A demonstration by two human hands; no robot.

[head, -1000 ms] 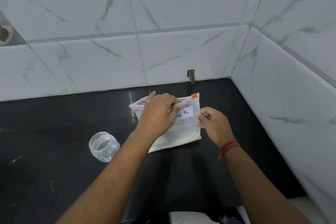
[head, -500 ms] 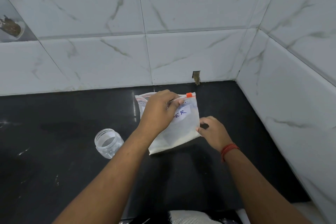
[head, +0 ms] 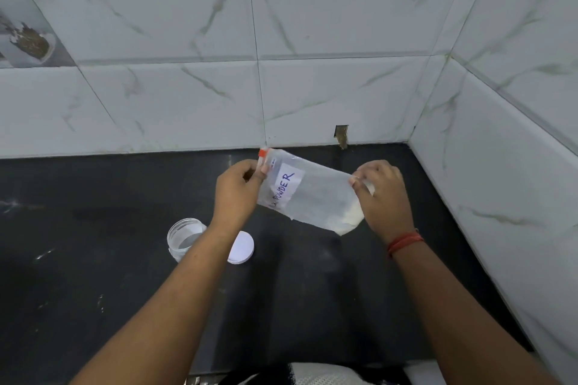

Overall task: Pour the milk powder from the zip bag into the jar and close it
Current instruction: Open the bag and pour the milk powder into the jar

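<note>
A clear zip bag with a white label reading "POWDER" hangs sideways above the black counter, held between both hands. My left hand pinches its zip end, where an orange slider sticks up. My right hand grips the bag's bottom end, where white milk powder has gathered. The open clear jar stands on the counter below my left forearm, which hides part of it. Its white lid lies flat beside the jar, to its right.
The black counter runs into a corner of white marble-look tiles, with the back wall behind and the side wall on the right. A small notch is cut in the back wall at counter level.
The bag has been lifted off the counter and turned sideways, zip end to the left. My right hand took hold of its bottom end. The white lid is now uncovered.
</note>
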